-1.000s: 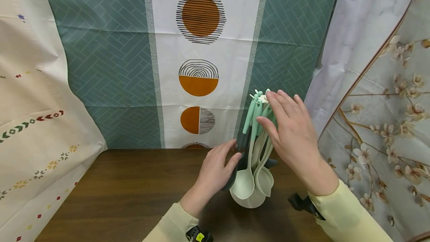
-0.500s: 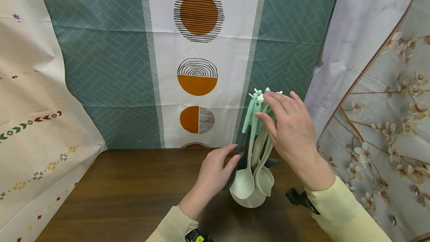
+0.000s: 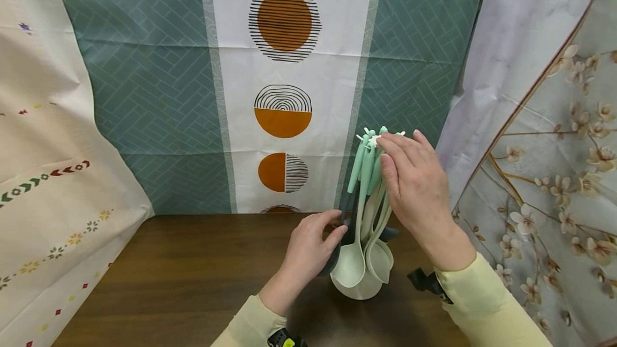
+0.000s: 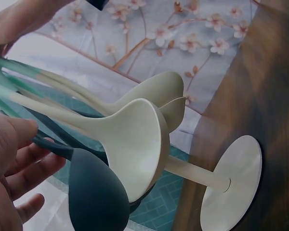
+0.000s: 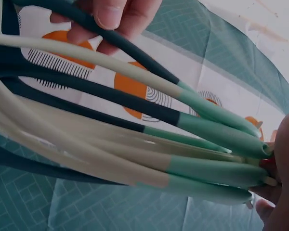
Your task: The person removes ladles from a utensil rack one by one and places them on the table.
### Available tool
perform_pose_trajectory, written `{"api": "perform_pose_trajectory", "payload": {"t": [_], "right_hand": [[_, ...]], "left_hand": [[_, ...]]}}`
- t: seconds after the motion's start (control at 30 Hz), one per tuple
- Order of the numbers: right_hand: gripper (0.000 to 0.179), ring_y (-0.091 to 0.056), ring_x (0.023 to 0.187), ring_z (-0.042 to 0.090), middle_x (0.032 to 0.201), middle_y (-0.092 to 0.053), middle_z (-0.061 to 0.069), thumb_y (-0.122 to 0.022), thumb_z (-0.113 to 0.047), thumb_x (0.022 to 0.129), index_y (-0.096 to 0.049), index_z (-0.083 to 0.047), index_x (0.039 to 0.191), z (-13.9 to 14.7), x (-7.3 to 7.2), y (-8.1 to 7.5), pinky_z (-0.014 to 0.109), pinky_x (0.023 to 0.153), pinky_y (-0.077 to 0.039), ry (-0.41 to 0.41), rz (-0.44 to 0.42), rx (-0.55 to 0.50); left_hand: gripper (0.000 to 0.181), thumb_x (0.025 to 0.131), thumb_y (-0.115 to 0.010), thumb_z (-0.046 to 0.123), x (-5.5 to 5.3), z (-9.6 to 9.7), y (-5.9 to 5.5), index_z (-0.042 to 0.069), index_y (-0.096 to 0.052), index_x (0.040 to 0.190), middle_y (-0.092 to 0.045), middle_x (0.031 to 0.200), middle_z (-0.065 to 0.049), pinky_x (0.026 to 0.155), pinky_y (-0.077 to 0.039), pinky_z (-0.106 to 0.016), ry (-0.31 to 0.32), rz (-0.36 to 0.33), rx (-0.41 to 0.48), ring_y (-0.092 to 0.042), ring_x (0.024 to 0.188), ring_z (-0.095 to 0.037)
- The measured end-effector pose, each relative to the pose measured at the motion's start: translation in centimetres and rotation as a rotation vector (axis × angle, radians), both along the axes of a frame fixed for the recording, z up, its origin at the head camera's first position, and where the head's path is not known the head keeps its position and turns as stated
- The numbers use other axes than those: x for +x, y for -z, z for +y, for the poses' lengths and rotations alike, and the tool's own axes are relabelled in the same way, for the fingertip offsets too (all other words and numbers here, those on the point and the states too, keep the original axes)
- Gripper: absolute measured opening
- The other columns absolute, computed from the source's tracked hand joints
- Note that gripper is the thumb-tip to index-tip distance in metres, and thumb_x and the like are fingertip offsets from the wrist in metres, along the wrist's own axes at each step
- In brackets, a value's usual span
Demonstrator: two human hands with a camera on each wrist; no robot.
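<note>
A utensil stand (image 3: 360, 292) with a round white base stands on the brown table, several utensils hanging from its top by mint-green handles. My left hand (image 3: 308, 245) pinches the stem of a dark teal ladle (image 4: 96, 192) between thumb and fingers; the right wrist view shows this grip too. At the top of the stand, my right hand (image 3: 416, 186) holds the hub, its fingers over the handle ends and partly hiding them. A cream ladle (image 3: 350, 265) hangs at the front, beside a cream spoon-like utensil (image 3: 378, 261). More dark utensils hang behind, mostly hidden.
The brown wooden table (image 3: 202, 283) extends to the left of the stand. Behind it hangs a teal and white cloth (image 3: 164, 95) with orange circles. A flowered curtain (image 3: 554, 202) borders the right side, and a cream patterned cloth (image 3: 58, 138) the left.
The thumb of my right hand has drawn in toward its fingers, and that hand has shifted slightly left. My left hand stays nearly still on the dark ladle's stem.
</note>
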State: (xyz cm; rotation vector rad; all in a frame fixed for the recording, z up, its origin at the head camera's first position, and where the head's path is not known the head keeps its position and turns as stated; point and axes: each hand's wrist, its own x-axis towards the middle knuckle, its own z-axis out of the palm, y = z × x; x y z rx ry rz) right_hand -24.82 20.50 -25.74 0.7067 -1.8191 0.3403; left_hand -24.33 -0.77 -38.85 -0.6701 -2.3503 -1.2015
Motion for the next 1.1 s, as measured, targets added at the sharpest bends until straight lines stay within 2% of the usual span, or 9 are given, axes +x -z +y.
{"api": "perform_pose_trajectory", "payload": {"t": [0.2, 0.33, 0.5, 0.7, 0.8, 0.97, 1.1], "right_hand": [[0.042, -0.071, 0.122, 0.04, 0.133, -0.075, 0.02, -0.047, -0.024, 0.117, -0.072, 0.002, 0.14, 0.3, -0.1, -0.5, 0.048, 0.125, -0.038, -0.041, -0.001, -0.002], [0.042, -0.071, 0.121, 0.04, 0.132, -0.075, 0.02, -0.049, -0.025, 0.117, -0.073, 0.002, 0.138, 0.6, -0.1, -0.7, 0.049, 0.126, -0.038, -0.067, -0.011, 0.004], [0.039, -0.068, 0.128, 0.039, 0.138, -0.073, 0.02, -0.052, -0.023, 0.116, -0.072, 0.003, 0.139, 0.8, -0.1, -0.6, 0.049, 0.128, -0.035, -0.064, -0.049, 0.012], [0.037, -0.066, 0.132, 0.042, 0.145, -0.069, 0.021, -0.057, -0.016, 0.114, -0.069, 0.005, 0.142, 1.0, 0.1, -0.3, 0.05, 0.13, -0.029, -0.037, -0.08, 0.025], [0.037, -0.066, 0.132, 0.042, 0.144, -0.069, 0.021, -0.058, -0.017, 0.113, -0.069, 0.005, 0.142, 1.0, 0.2, -0.2, 0.05, 0.131, -0.028, -0.029, -0.08, 0.022], [0.042, -0.066, 0.131, 0.041, 0.141, -0.07, 0.022, -0.05, -0.025, 0.117, -0.069, 0.005, 0.14, 0.8, 0.2, -0.2, 0.049, 0.129, -0.031, 0.004, -0.066, 0.026], [0.039, -0.067, 0.13, 0.04, 0.139, -0.072, 0.02, -0.05, -0.022, 0.117, -0.071, 0.004, 0.138, 0.4, 0.0, 0.0, 0.048, 0.128, -0.034, 0.0, -0.026, -0.008]], "left_hand": [[0.023, 0.104, -0.081, 0.021, 0.2, -0.1, 0.1, 0.013, -0.08, 0.125, -0.078, 0.107, 0.003, 0.085, -0.059, -0.037, -0.006, -0.005, 0.018, -0.068, 0.099, -0.017], [0.021, 0.105, -0.079, 0.023, 0.2, -0.3, 0.0, 0.013, -0.08, 0.123, -0.078, 0.107, 0.003, 0.085, -0.059, -0.037, -0.007, -0.017, 0.043, -0.068, 0.097, -0.019], [0.02, 0.106, -0.078, 0.024, 0.2, -0.6, 0.1, 0.013, -0.08, 0.123, -0.078, 0.107, 0.003, 0.084, -0.059, -0.037, -0.005, -0.019, 0.056, -0.067, 0.093, -0.016], [0.015, 0.104, -0.08, 0.02, 0.2, -0.7, 0.1, 0.013, -0.079, 0.118, -0.077, 0.102, 0.004, 0.078, -0.057, -0.035, -0.017, 0.02, 0.051, -0.065, 0.087, -0.015], [0.015, 0.104, -0.08, 0.02, 0.3, -0.9, 0.0, 0.014, -0.079, 0.117, -0.077, 0.102, 0.005, 0.078, -0.057, -0.034, -0.021, 0.019, 0.051, -0.065, 0.086, -0.014], [0.016, 0.104, -0.08, 0.022, 0.4, -1.0, 0.0, 0.014, -0.08, 0.118, -0.077, 0.104, 0.004, 0.079, -0.059, -0.034, -0.021, 0.005, 0.06, -0.066, 0.088, -0.013], [0.014, 0.104, -0.08, 0.02, 0.4, -1.1, 0.0, 0.013, -0.08, 0.116, -0.076, 0.102, 0.005, 0.079, -0.059, -0.035, -0.022, 0.015, 0.067, -0.066, 0.087, -0.014]]}}
